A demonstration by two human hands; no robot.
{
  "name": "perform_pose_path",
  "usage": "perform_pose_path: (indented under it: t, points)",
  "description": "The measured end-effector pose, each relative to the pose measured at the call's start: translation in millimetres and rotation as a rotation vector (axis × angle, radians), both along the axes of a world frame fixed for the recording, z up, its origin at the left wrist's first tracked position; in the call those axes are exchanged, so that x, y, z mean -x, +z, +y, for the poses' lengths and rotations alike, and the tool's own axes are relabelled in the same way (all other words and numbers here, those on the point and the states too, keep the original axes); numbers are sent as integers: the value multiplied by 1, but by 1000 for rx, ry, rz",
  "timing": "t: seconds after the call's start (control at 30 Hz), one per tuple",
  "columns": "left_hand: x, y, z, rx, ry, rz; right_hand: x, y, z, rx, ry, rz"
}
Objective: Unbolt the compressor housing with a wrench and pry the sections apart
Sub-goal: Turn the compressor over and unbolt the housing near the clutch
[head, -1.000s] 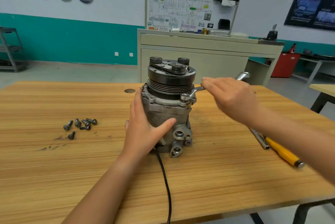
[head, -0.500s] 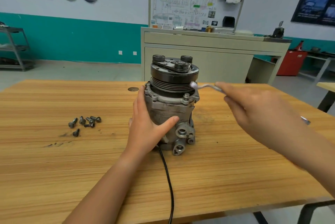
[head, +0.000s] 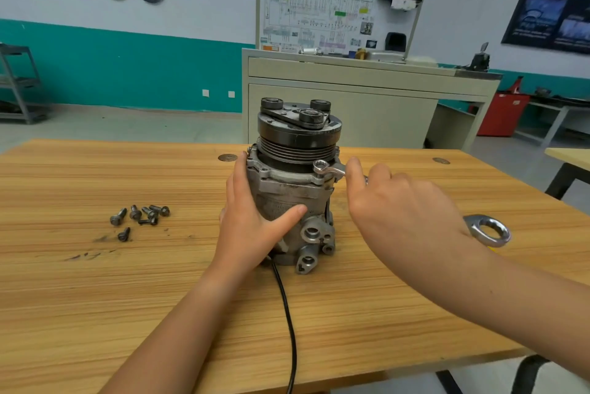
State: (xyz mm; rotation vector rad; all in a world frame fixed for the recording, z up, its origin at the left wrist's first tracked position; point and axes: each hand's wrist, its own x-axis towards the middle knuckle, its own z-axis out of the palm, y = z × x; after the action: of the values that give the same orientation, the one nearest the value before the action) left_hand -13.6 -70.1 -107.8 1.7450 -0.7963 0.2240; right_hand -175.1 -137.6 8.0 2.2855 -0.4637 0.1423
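Wooden table (head: pixel 95 314) holds the compressor (head: pixel 287 199), which stands on its end near the middle, with the dark pulley (head: pixel 300 135) on top. Our left hand (head: pixel 252 227) lies flat on its grey side, fingers straight and thumb across the front, to keep it from turning. Our right hand (head: pixel 399 211) is closed round the wrench (head: pixel 487 230). The small ring of the wrench sits on a bolt at the rim under the pulley, and the big ring pokes out past our wrist.

We think the compressor is heavy and hard, all metal, so it will not bend or break. But it is tall, and it could tip or spin when we pull. The side looks smooth, so our hand might slip. We think the best place to hold it is low on the body, not on the pulley, which may turn.

Some loose bolts (head: pixel 140 216) lie well apart to the left. A black cable (head: pixel 289 314) runs from under the compressor to the near edge
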Motion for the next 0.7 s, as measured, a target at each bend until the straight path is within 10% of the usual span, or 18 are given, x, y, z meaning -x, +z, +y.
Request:
perform_pose_path:
  t: [0.7]
  points:
    - [-8, -10, -2, 85, -29, -10, -16, 4, -77, -44, 267, -61]
